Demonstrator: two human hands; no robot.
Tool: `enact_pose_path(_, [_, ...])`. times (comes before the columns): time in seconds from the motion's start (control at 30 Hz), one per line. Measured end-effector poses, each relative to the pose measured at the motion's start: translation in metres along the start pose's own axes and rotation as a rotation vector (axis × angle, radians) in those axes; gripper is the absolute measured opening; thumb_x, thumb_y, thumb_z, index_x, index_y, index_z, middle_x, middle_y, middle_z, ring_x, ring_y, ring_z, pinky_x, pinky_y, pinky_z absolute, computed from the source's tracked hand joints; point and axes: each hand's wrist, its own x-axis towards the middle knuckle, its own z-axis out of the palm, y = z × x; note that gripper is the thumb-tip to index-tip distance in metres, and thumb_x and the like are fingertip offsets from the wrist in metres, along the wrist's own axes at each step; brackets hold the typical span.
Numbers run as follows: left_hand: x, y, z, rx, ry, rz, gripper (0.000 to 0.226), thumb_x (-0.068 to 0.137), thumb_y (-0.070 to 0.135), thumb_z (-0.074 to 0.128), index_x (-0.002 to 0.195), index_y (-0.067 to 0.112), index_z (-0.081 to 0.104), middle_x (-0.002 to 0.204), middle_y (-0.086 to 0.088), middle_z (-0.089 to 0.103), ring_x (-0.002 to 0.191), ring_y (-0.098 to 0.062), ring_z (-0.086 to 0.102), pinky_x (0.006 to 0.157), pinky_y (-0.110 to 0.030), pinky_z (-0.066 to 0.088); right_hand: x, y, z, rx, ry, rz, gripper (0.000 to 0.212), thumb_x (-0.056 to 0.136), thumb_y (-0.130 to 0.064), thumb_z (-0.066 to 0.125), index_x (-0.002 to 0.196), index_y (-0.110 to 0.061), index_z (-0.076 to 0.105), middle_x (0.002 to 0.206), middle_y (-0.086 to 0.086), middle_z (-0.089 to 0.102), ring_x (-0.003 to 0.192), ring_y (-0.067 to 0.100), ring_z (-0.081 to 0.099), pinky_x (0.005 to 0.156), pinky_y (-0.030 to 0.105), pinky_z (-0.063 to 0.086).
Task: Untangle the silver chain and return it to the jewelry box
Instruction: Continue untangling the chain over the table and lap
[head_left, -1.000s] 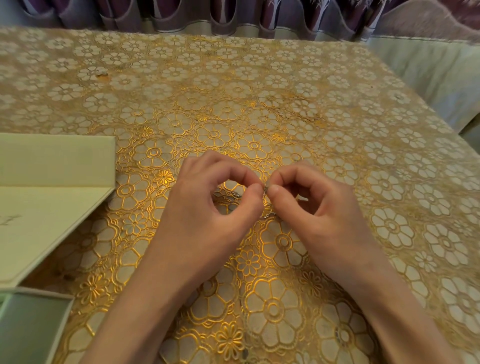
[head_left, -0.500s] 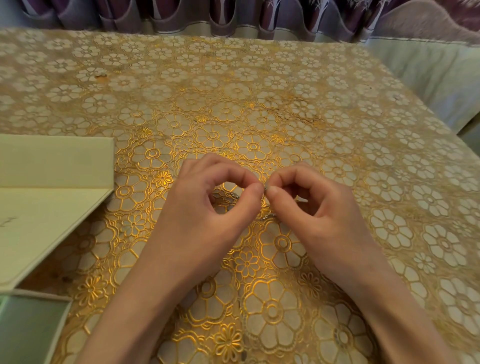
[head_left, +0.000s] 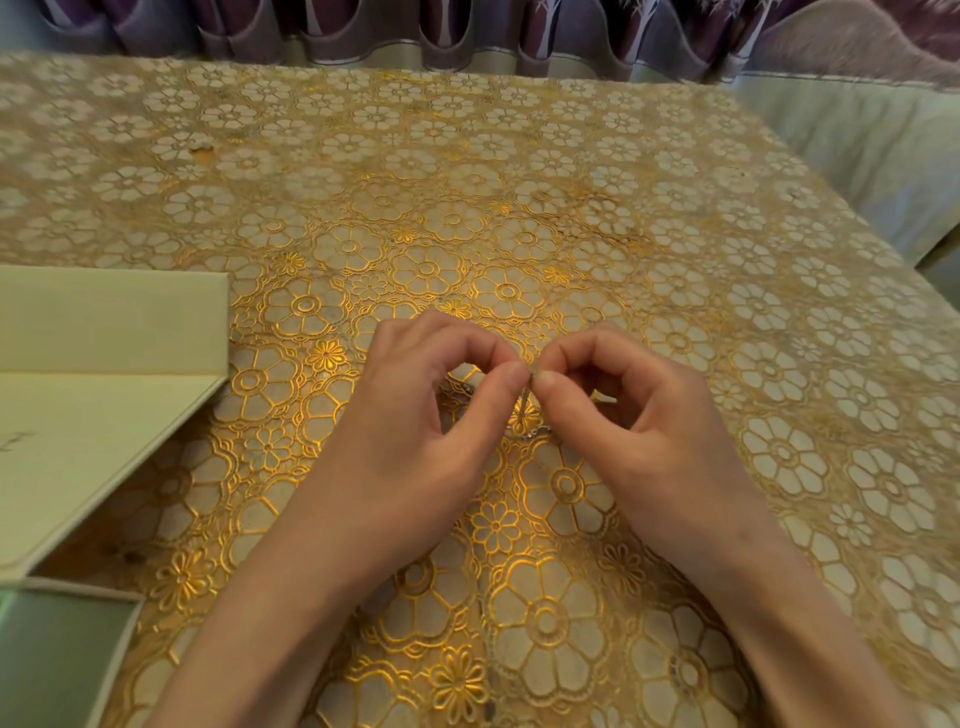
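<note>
At far left, on the desk (head_left: 519, 156) with its gold floral cloth (head_left: 363, 218): a pale green jewelry box (head_left: 104, 374), lid open and lying flat, with a darker green part at the lower left corner; well apart from both hands.

Toward the middle: left hand (head_left: 415, 431) coming in from below, wrist low, fingers (head_left: 447, 338) curled in an arch, thumb and forefinger tips pressed together at the centre. Clamped there on the silver chain (head_left: 525, 402), at its upper end.

Directly between the two hands: chain visible as a thin, short strand hanging down from the meeting fingertips, then a small bright cluster of links on the cloth just under the right thumb. Rest of the chain hard to pick out against the shiny pattern; knotted or loose, cannot tell.

To the right: right hand (head_left: 654, 436), mirror of the left, fingers (head_left: 597, 343) curled, thumb tip and forefinger tip pinched on the same upper end of the strand. Tips of both hands almost touching, with only the chain between them.

Along the far edge, behind the desk: purple curtain (head_left: 467, 31); at the right, a pale cushioned seat (head_left: 857, 130).
</note>
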Motion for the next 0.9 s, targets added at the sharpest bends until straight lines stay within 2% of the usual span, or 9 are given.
enact_pose_path(0.1, [-0.0006,-0.0013,0.0022,0.025,-0.004,0.034,0.012,0.083,0.042,0.042,0.079,0.035,0.05,0.088,0.019,0.054,0.092,0.003,0.043,0.082,-0.003,0.026,0.0001,0.0002,0.0004,0.005,0.001,0.004,0.008,0.076,-0.02,0.058,0.068,-0.02,0.058,0.066,-0.011,0.05,0.06,0.001,0.044,0.057,0.012,0.037])
enact_pose_path(0.33, [-0.0016,-0.0018,0.0034,0.043,-0.025,0.069,0.012,0.086,0.039,0.04,0.083,0.031,0.049,0.088,0.018,0.05,0.088,0.008,0.039,0.079,-0.003,0.027,0.0003,-0.0001,0.0003,0.015,-0.01,0.015,0.008,0.077,-0.021,0.056,0.069,-0.02,0.056,0.066,-0.012,0.049,0.06,0.001,0.043,0.058,0.013,0.036])
enact_pose_path(0.57, [-0.0011,-0.0006,0.0035,0.025,-0.027,0.062,0.011,0.085,0.038,0.039,0.081,0.032,0.048,0.086,0.016,0.051,0.087,0.003,0.041,0.081,-0.003,0.025,-0.0002,-0.0009,0.0007,0.035,-0.014,0.008,0.01,0.075,-0.018,0.057,0.067,-0.022,0.055,0.064,-0.014,0.048,0.057,0.0,0.042,0.055,0.01,0.034])
enact_pose_path(0.9, [-0.0011,0.0007,0.0038,0.003,-0.008,0.045,0.013,0.083,0.04,0.041,0.08,0.031,0.05,0.085,0.017,0.052,0.086,0.004,0.042,0.079,-0.004,0.027,-0.0002,-0.0009,0.0004,0.052,0.006,-0.003,0.009,0.077,-0.018,0.057,0.069,-0.023,0.056,0.065,-0.013,0.049,0.06,0.0,0.043,0.058,0.011,0.035])
